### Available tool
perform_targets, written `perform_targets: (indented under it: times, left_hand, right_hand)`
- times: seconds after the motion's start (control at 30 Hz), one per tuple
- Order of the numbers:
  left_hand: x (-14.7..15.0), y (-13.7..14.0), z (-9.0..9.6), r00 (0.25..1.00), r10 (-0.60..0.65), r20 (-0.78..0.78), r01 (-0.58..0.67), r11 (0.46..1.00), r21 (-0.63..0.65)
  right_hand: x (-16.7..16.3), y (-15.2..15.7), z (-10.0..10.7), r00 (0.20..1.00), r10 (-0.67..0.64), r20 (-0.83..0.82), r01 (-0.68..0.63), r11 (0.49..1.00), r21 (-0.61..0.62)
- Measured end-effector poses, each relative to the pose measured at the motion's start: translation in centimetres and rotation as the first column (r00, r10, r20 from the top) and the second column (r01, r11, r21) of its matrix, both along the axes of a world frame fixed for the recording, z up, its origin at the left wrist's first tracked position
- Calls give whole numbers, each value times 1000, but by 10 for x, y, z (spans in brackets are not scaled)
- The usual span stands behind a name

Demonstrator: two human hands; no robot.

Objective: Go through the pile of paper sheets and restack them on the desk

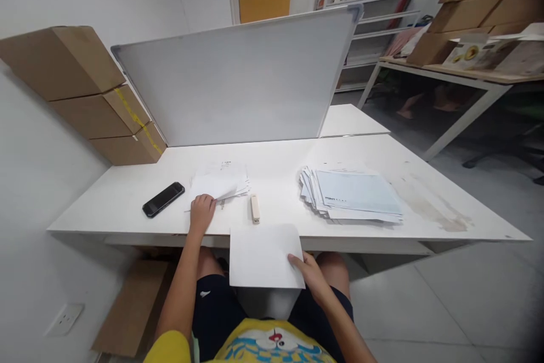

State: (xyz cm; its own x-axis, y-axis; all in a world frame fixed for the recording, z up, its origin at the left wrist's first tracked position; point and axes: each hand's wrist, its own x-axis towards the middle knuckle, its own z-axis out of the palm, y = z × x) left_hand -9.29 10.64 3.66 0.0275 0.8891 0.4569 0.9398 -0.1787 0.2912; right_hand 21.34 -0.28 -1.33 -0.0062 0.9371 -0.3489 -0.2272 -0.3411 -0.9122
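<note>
Stapler (255,208) between paper piles (phone (164,199) left); whiteboard (238,77) behind

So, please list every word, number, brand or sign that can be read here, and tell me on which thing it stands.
No text can be read for certain.
Top sheet of the paper stack: a short dark printed line at its lower left, too blurred to read.
Small paper pile under the left hand: faint print at the top, too small.
Sheet in the right hand: blank.
Phone, stapler, cardboard boxes: no legible label.
</note>
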Motion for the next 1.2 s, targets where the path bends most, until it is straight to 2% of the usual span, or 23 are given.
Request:
perform_targets:
  times: [0.13,0.27,0.37,0.47,0.6,0.7,0.8,0.87,0.9,0.97,1.0,1.07,1.1,1.2]
  left_hand:
    - [29,-55,-9,997,-69,18,69,997,23]
    - [60,-113,-39,980,-198,-33,200,975,100]
    - [78,-139,-66,877,-427,-222,465,870,164]
    - [85,-144,-76,845,-459,-274,513,841,171]
    - [88,-133,-65,850,-469,-239,514,838,181]
    - [92,-128,-59,820,-522,-236,561,815,149]
    - [95,-133,-62,778,-589,-220,619,778,105]
    - [94,-138,-66,795,-583,-168,604,786,129]
    - [91,-139,-68,836,-536,-116,548,819,168]
    - [84,-135,-69,936,-347,59,325,915,240]
    - [79,-131,-67,955,-244,166,201,950,237]
    - [70,-117,-59,924,-116,364,66,987,149]
    - [66,-108,-54,889,-102,445,70,994,89]
    - [60,-81,-40,748,-130,651,201,979,-36]
  right_hand:
    - [-4,-4,-13,1000,-15,-9,15,1000,12]
    - [-2,-1,-31,1000,7,-10,-6,997,80]
    - [0,6,-25,996,79,-30,-75,993,94]
    - [3,12,-8,991,89,-100,-82,994,71]
    - [4,13,10,987,37,-155,-25,997,76]
    - [2,12,10,986,92,-142,-81,993,81]
    - [2,10,-3,985,166,-45,-161,983,86]
    - [6,10,-14,984,173,48,-178,976,125]
    - [9,9,-19,984,154,84,-166,974,153]
    - [15,9,-22,989,70,128,-96,973,208]
    - [18,10,-19,991,9,137,-40,972,229]
    - [23,12,-6,983,-114,141,74,962,263]
    - [24,14,3,975,-171,143,125,951,283]
    - [23,23,33,951,-274,144,208,911,357]
